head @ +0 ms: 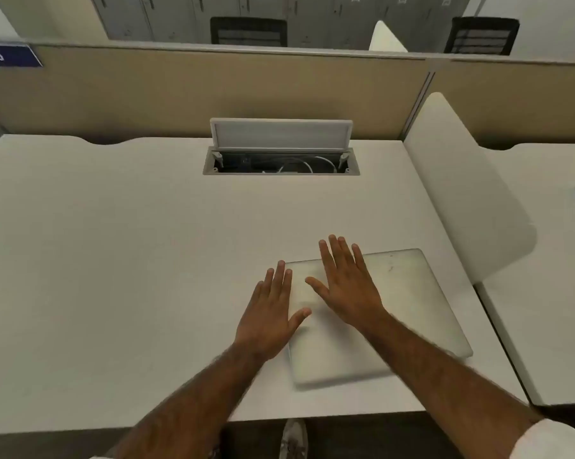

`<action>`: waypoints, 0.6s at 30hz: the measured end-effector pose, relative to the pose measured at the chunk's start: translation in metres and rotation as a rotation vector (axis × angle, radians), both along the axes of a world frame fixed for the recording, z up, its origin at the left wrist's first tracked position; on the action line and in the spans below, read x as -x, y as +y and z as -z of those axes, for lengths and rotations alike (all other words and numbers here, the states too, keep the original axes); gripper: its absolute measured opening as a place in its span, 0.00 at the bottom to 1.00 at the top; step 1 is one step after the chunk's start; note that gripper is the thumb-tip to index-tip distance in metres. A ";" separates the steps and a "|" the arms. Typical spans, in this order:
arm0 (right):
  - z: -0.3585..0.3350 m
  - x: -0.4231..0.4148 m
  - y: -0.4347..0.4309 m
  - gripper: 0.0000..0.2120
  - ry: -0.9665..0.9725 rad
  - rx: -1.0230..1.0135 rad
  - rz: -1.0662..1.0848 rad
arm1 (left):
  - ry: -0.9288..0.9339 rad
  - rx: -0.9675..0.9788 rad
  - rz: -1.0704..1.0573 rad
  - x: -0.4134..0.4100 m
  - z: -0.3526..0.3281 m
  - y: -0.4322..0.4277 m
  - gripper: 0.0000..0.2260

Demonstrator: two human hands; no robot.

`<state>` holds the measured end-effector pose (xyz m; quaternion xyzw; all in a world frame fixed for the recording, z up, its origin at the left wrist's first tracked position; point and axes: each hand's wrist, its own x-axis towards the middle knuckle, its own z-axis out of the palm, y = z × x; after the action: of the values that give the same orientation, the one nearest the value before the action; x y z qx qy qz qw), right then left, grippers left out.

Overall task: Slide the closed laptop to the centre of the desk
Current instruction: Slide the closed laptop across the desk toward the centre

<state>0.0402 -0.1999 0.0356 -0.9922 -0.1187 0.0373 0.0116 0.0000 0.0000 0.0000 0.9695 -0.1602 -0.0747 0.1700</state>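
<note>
Lying right of centre on the smooth white desk: flat silver closed laptop, rigid, fairly heavy, likely slick. Left hand open-palmed at its left edge; right hand flat on the lid, grasping nothing. Best pushed by palm pressure.

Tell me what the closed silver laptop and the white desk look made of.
Closed silver laptop: probably brushed aluminium, judging by its matte grey sheen and small dark scuffs near the far corner. White desk: likely laminate over board, with a flat, even, low-gloss surface; the core is hidden.
</note>
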 end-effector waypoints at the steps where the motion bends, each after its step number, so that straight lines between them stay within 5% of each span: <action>1: 0.003 0.004 -0.003 0.42 0.014 0.008 -0.001 | 0.030 0.023 -0.010 0.004 0.001 -0.003 0.40; 18: 0.051 0.068 -0.111 0.42 0.178 -0.010 0.078 | 0.203 0.125 -0.344 0.039 0.003 -0.048 0.36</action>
<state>-0.0283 -0.3105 -0.0153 -0.9887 -0.0787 0.1241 0.0283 -0.0385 -0.0484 -0.0026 0.9576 0.0215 -0.1319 0.2554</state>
